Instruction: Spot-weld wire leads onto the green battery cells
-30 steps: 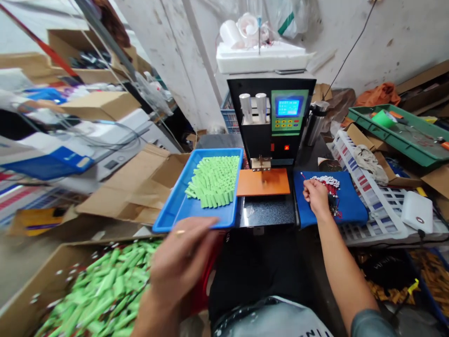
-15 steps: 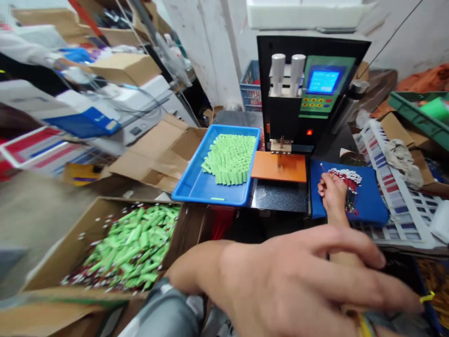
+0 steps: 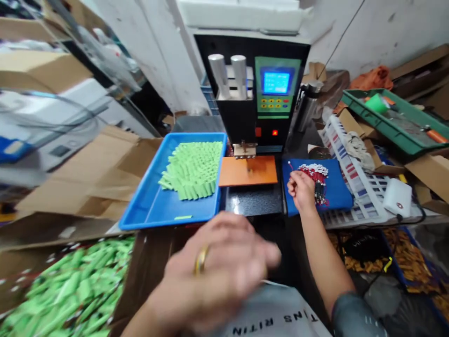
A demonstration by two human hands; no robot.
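My right hand (image 3: 301, 189) is closed in a pinch over the blue pad on the right. A thin red wire (image 3: 291, 165) with a pale tip sticks up from its fingertips. Beside those fingers lies a bundle of red and black wires (image 3: 320, 180) with white connectors. My left hand (image 3: 213, 271), wearing a gold ring, is blurred in the near foreground. Its fingers reach loosely to the right, and I see nothing in them. Beyond it stand a blue tray (image 3: 147, 210) of green cylinders (image 3: 196, 168) in rows and a black machine (image 3: 238, 119) with an orange plate (image 3: 247, 172).
A cardboard box at lower left holds loose green wrapped pieces (image 3: 77, 285) with wires. To the right are a white plastic basket (image 3: 354, 187), a white device (image 3: 398, 197) and a green crate (image 3: 396, 126). A metal flask (image 3: 308, 105) stands beside the machine.
The view has turned left to right, so the machine and tray sit further left. My left hand has drawn back leftward from across my right forearm. My right hand still pinches over the pad.
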